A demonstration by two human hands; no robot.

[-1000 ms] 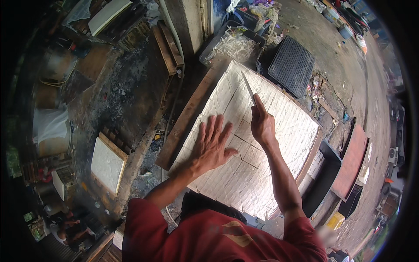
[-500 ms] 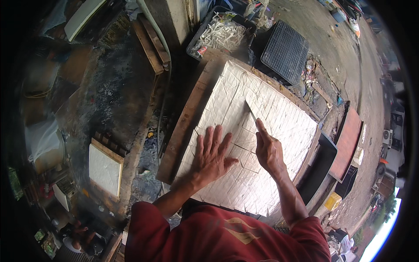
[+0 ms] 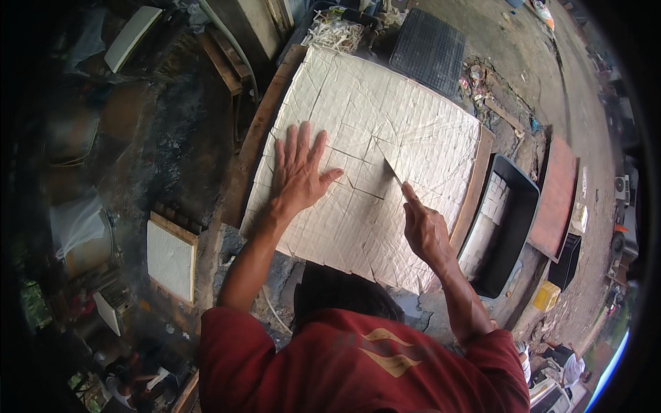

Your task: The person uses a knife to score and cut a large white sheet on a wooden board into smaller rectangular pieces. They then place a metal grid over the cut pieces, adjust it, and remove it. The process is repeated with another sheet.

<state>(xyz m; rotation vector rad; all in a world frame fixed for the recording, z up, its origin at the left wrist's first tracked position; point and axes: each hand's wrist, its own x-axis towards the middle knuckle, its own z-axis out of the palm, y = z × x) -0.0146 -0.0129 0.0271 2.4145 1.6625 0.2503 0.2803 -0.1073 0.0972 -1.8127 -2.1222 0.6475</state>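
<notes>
A large white slab with a creased surface [image 3: 375, 96], looking like tofu, lies on a wooden board [image 3: 259, 148] in front of me. Thin lines cut its middle into rectangular pieces. My left hand [image 3: 301, 168] rests flat on the slab's left part, its fingers spread and the thumb toward the cut lines. My right hand [image 3: 427, 230] is closed round the handle of a knife [image 3: 391, 169], index finger stretched along it. The blade slants far and left, its tip at the slab near a cut line. The handle is hidden in the fist.
Right of the board stands a black tub [image 3: 520, 220] with white blocks [image 3: 493, 201] in it. Farther off are a black crate lid [image 3: 428, 51] and a bin of white strips [image 3: 334, 33]. A smaller white slab [image 3: 170, 261] sits at the left; a yellow container [image 3: 547, 296] is at the right.
The view has shifted, so the slab sits farther up and left, and the tub's blocks now show. The knife has moved right and nearer across the slab. My left hand stays flat there.
</notes>
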